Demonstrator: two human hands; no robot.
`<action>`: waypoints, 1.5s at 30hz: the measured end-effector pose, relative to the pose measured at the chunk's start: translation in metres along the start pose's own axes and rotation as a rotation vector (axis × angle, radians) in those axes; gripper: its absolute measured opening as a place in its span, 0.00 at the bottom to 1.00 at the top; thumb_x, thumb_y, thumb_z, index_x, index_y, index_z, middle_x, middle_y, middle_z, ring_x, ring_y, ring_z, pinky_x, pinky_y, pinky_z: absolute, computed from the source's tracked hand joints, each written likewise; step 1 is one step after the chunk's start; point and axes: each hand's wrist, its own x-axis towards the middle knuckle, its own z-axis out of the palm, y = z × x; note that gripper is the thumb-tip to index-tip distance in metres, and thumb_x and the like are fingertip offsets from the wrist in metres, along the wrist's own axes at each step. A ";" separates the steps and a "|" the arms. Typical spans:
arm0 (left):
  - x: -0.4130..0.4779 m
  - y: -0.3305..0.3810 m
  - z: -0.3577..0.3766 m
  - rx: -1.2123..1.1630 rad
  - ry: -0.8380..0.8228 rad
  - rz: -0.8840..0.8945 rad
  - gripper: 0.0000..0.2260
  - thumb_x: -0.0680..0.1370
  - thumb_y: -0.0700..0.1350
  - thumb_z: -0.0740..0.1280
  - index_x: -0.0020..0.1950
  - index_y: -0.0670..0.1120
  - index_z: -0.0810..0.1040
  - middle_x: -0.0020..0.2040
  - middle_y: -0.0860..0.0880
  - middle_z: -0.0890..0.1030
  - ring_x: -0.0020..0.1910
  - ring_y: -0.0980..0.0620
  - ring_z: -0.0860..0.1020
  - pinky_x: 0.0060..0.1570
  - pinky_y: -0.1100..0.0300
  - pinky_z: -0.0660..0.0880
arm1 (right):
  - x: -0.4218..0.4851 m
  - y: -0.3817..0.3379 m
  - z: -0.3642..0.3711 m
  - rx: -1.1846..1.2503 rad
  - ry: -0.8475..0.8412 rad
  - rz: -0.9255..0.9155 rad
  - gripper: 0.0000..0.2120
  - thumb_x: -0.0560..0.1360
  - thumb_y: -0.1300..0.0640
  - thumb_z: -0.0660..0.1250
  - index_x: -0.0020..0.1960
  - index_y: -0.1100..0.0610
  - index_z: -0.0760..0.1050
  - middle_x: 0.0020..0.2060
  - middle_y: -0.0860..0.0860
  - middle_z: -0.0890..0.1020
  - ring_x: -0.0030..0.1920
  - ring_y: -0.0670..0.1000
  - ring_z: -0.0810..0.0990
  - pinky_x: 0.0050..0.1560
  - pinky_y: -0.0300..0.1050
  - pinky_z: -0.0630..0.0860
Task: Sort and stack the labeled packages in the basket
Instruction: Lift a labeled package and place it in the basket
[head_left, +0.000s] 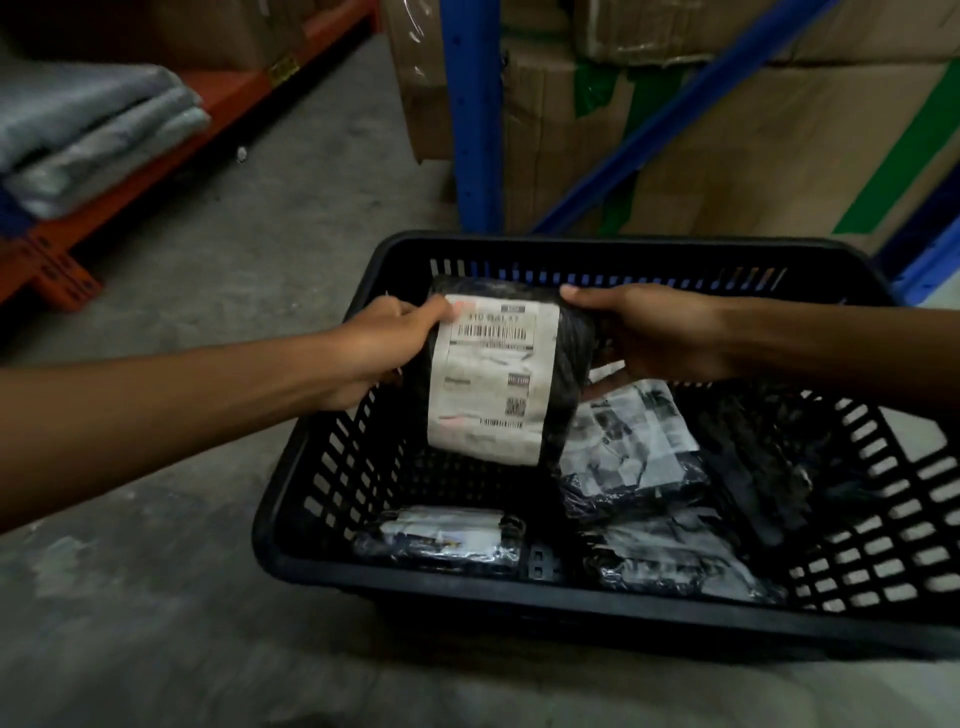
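Observation:
A black slatted plastic basket (332, 467) stands on the concrete floor. Above its left half I hold a black plastic-wrapped package (493, 379) upright, its white barcode label facing me. My left hand (379, 348) grips its upper left edge. My right hand (649, 332) grips its upper right edge. Inside the basket lie other black labeled packages: one flat at the near left (441, 535), one in the middle (628, 441), one at the near right (675, 561). A darker package (753, 467) lies along the right side.
An orange shelf rail (171, 150) with folded grey bags (88, 135) runs at the left. Blue rack posts (475, 114) and cardboard boxes (779, 145) stand right behind the basket. Bare concrete floor (182, 597) lies to the left and in front.

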 end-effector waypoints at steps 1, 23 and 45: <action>0.000 0.005 -0.001 -0.042 0.030 -0.004 0.21 0.76 0.58 0.65 0.54 0.44 0.86 0.49 0.47 0.89 0.53 0.47 0.85 0.55 0.51 0.81 | 0.002 -0.002 0.003 0.080 0.034 0.005 0.21 0.75 0.39 0.66 0.59 0.53 0.81 0.55 0.55 0.85 0.54 0.56 0.85 0.48 0.55 0.83; 0.044 -0.033 0.050 0.336 0.245 -0.161 0.25 0.84 0.48 0.59 0.77 0.36 0.63 0.70 0.40 0.75 0.68 0.42 0.76 0.59 0.55 0.73 | 0.080 0.051 0.074 -0.598 0.563 -0.214 0.32 0.70 0.56 0.76 0.66 0.57 0.61 0.64 0.60 0.75 0.61 0.60 0.76 0.56 0.48 0.75; 0.055 -0.052 0.058 0.580 0.097 -0.178 0.23 0.83 0.45 0.61 0.75 0.36 0.68 0.73 0.41 0.71 0.70 0.44 0.75 0.63 0.58 0.74 | 0.086 0.054 0.048 -1.505 0.435 -0.327 0.28 0.74 0.36 0.63 0.66 0.53 0.69 0.52 0.55 0.84 0.61 0.59 0.73 0.62 0.57 0.58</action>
